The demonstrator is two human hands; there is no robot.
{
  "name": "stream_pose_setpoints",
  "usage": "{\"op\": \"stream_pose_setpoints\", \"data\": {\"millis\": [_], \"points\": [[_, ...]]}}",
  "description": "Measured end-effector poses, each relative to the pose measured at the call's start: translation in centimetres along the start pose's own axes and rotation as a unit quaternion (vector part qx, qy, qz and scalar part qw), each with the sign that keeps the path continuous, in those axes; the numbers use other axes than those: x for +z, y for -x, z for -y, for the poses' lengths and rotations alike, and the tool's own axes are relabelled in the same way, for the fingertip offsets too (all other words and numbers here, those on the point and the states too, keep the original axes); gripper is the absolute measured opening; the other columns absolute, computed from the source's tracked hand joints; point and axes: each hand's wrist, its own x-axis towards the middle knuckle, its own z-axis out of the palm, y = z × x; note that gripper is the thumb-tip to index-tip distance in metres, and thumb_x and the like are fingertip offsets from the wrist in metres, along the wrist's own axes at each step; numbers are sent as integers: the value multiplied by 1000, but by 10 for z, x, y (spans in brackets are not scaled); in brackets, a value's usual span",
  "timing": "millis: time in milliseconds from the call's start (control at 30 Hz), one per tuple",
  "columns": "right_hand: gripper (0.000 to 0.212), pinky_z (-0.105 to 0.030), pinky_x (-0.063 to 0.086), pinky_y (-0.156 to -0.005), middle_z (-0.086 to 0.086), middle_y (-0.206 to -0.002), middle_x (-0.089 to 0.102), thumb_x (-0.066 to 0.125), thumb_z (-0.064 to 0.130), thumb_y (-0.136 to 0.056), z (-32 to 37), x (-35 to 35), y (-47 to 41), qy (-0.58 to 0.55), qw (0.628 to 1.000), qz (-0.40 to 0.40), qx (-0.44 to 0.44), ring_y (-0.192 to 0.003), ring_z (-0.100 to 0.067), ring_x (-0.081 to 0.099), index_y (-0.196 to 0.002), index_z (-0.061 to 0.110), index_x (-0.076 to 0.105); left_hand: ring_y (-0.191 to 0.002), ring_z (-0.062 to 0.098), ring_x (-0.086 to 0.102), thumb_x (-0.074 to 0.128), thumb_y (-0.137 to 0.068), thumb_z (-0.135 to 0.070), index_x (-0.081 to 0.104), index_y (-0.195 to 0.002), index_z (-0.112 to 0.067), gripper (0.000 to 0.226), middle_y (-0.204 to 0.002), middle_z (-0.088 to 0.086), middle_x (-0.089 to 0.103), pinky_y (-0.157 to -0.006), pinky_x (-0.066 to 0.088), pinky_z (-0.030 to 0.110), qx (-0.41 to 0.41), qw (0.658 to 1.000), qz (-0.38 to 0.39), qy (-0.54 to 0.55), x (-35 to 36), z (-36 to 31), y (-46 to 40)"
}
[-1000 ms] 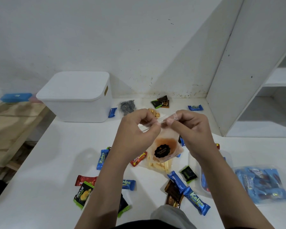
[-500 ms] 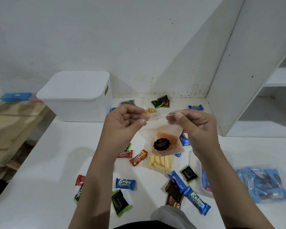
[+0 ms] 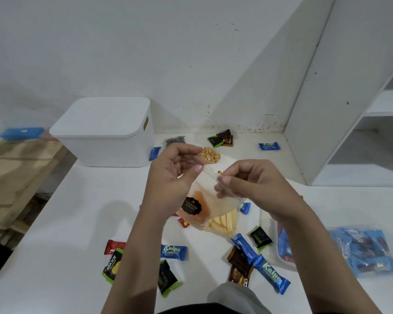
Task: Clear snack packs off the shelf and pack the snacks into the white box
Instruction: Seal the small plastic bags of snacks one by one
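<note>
OK, I've got both hands up over the table, working one clear zip bag. Left hand has fingers curled, thumb pinching the bag's top edge. Right hand pinches the opposite lip, fingertips curled round the film. The bag hangs between them, orange-stained inside, and looks near empty, though the film is too clear for me to be sure.

Risks: the seal pops suddenly and crumbs scatter, or thin film slips from one pinch and the bag drops onto the loose snacks below. The white box sits well apart at the back left with its lid on, so nothing can go in yet.

Readable: "Kalpa" on blue wrappers, "Nextar" on a black-green pack. The bag's dark sticker has writing I can't make out.
</note>
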Motion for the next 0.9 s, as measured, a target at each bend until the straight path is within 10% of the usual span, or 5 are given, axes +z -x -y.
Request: {"op": "stream_pose_setpoints", "data": {"millis": [267, 633, 900], "points": [[11, -37, 56, -68, -15, -77, 74, 64, 2, -84, -8, 4, -7, 20, 991, -121, 55, -72, -30, 69, -76, 4, 71, -84, 6, 65, 64, -85, -39, 58, -100, -24, 22, -94, -9, 65, -77, 51, 25, -175, 967, 5, -186, 9, 8, 3], [6, -22, 50, -63, 3, -83, 76, 76, 11, -76, -16, 3, -5, 41, 992, -91, 77, -70, -2, 68, -81, 10, 77, -69, 11, 71, 60, -91, -27, 68, -81, -20, 14, -77, -1, 72, -65, 59, 26, -217, 972, 44, -77, 25, 14, 6], [9, -26, 57, -68, -4, -88, 76, 76, 11, -74, -15, -1, -4, 1, 990, -73, 119, -82, -17, 71, -82, 8, 77, -74, 17, 72, 62, -90, -21, 67, -86, -13, 10, -78, 6, 73, -67, 60, 31, -217, 972, 55, -71, 25, 19, 5]]}}
